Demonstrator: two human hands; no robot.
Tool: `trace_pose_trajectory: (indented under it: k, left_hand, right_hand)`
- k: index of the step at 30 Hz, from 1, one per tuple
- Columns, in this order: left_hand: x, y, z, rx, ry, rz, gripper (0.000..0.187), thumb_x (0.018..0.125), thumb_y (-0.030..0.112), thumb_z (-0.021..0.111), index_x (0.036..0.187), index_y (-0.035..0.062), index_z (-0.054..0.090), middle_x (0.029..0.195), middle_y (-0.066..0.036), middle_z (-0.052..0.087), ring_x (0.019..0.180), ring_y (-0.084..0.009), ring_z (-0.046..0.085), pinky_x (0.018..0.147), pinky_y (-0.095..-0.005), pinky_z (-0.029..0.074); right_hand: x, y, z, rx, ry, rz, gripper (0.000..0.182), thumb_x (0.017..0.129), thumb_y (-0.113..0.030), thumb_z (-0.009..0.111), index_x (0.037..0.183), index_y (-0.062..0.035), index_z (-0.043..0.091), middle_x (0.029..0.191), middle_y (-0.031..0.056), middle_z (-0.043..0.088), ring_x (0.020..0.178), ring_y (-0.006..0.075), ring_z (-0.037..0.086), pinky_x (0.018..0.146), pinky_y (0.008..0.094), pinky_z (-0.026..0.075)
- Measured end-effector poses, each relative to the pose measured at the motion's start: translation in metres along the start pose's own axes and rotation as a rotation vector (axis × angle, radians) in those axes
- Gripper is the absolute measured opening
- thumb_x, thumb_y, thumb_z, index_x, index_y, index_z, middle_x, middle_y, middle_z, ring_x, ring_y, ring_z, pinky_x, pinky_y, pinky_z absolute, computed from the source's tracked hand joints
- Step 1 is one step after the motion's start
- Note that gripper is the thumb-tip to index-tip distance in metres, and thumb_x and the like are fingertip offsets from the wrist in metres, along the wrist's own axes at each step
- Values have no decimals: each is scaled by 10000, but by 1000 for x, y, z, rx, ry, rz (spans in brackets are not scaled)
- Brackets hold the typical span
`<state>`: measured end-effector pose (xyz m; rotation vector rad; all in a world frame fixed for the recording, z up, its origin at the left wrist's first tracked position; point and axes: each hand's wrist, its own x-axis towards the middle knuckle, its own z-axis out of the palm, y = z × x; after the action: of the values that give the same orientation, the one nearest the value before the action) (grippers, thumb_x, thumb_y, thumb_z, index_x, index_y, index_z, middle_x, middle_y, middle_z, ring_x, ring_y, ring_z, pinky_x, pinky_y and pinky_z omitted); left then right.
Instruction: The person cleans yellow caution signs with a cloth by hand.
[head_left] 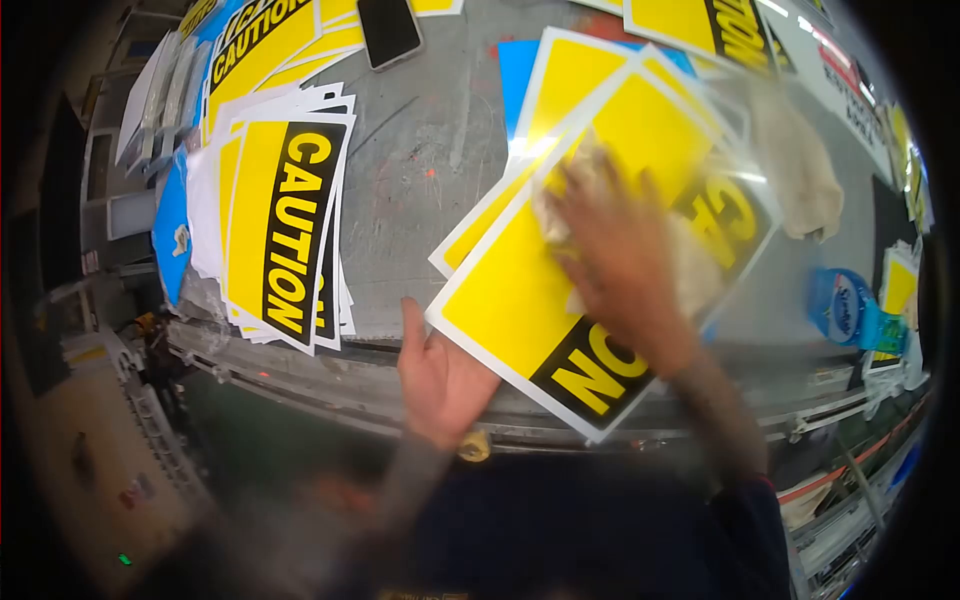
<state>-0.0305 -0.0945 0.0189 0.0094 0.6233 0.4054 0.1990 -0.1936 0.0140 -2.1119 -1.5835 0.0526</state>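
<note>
A yellow CAUTION sign (pixel 500 290) with a white border and black band lies tilted on top of other yellow sheets, its near corner reaching over the table's front edge. My right hand (pixel 625 260), blurred by motion, presses a pale cloth (pixel 695 265) against its face and covers part of the lettering. At the sign's lower left edge, my left hand (pixel 440 385) is palm up with its thumb spread away. The left fingers run beneath the sign and are largely hidden.
A stack of CAUTION signs (pixel 255 220) sits left, with more signs (pixel 265 45) behind it. A phone (pixel 390 32) lies at the back. Another beige cloth (pixel 800 170) and a blue labelled packet (pixel 850 310) are on the right. The metal table edge (pixel 370 375) runs along the front.
</note>
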Motion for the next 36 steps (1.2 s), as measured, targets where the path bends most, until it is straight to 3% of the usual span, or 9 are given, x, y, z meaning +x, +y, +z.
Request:
trace_pose_trajectory:
  k: [2,3,7,9,12,24,28,31,36]
  left_hand:
    - [5,-3,3,26,-40,43,845,1164,643,405,1752,45,298,1802,-174,345,1659,-339,333,1367,-562,222]
    - [5,-3,4,43,-51,64,797,1185,610,379,1750,52,306,1790,-169,370,1654,-330,345,1364,-555,236]
    - [8,-9,-12,300,-27,137,603,1218,422,441,1699,61,393,1684,-133,520,1572,-291,474,1325,-514,357]
    - [5,-9,-4,305,3,140,494,1213,273,495,1652,53,444,1639,-124,560,1509,-277,548,1282,-506,432]
    - [8,-10,-1,265,55,139,468,1213,235,490,1640,49,453,1614,-124,579,1485,-275,579,1249,-505,478]
    - [7,-16,6,305,59,194,495,1206,208,508,1651,15,406,1651,-177,528,1504,-306,552,1266,-508,454]
    - [5,-18,11,321,77,222,506,1203,202,518,1658,13,404,1648,-175,534,1512,-301,546,1266,-501,458]
    - [6,-18,7,359,67,202,487,1194,165,536,1640,-6,437,1628,-182,559,1506,-296,558,1261,-474,475]
    - [10,-15,2,342,34,192,449,1186,146,551,1599,-18,485,1595,-170,604,1476,-286,597,1244,-453,504]
  right_hand:
    - [-7,-35,6,114,-275,-196,651,964,-271,764,1563,-80,597,1635,136,577,1628,329,412,1287,648,328]
    - [-28,-48,20,120,-143,-393,596,973,-285,727,1529,-86,642,1590,121,624,1609,299,452,1299,646,324]
    - [3,-36,1,9,-245,-318,458,973,-226,704,1410,-93,734,1603,72,639,1577,219,503,1311,667,299]
    - [14,-19,3,-47,-126,-136,376,992,-154,656,1342,-61,756,1597,106,635,1555,252,525,1293,671,305]
    - [2,-45,21,78,-209,-247,390,988,-144,665,1343,11,712,1665,206,540,1569,327,498,1278,651,343]
    - [15,-33,0,-53,-219,-86,440,1053,-274,675,1467,-128,697,1748,113,463,1669,372,329,1298,738,223]
    - [-1,-46,-1,125,-330,-292,464,1051,-299,690,1482,-128,690,1770,125,427,1664,385,330,1302,730,222]
    - [4,-3,-9,-32,-205,-285,454,1064,-264,679,1491,-110,678,1768,147,426,1648,385,361,1298,737,227]
    - [18,50,1,-33,112,120,439,1075,-155,631,1492,-21,642,1709,228,476,1548,405,500,1288,666,313]
